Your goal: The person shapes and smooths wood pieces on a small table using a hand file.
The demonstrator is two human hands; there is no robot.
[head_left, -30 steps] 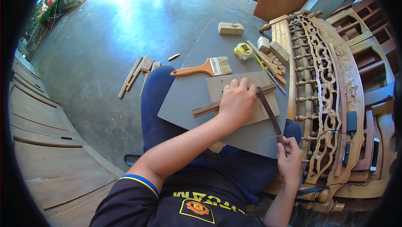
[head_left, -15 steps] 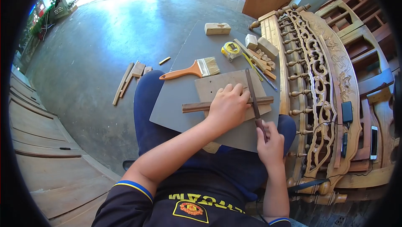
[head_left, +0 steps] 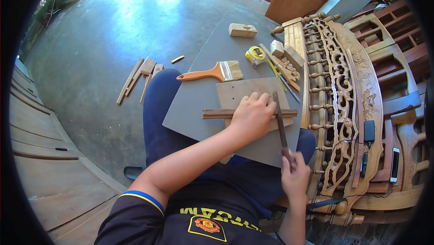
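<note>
R hand (head_left: 294,175), nearest the body, is closed round the handle of a file (head_left: 280,123); blade runs away from the body and crosses the wood strip (head_left: 217,113) near its R end. L hand (head_left: 252,115) lies flat, fingers together, pressing the strip onto a small plywood piece (head_left: 246,89), which sits on a grey board (head_left: 190,109) across the lap.

Progress, judged: filing is mid-way. Strip is still whole, no clear notch or finished edge visible where the file meets it; too small to tell how deep the cut is.

Room: file tip has free ply ahead of it. Tight on the R, where the carved headboard (head_left: 343,78) is just beside the board edge. Further out, paintbrush (head_left: 210,72), tape measure (head_left: 256,55) and wood offcuts (head_left: 285,60) crowd the far corner. Open concrete floor (head_left: 113,32) to the L and beyond.
</note>
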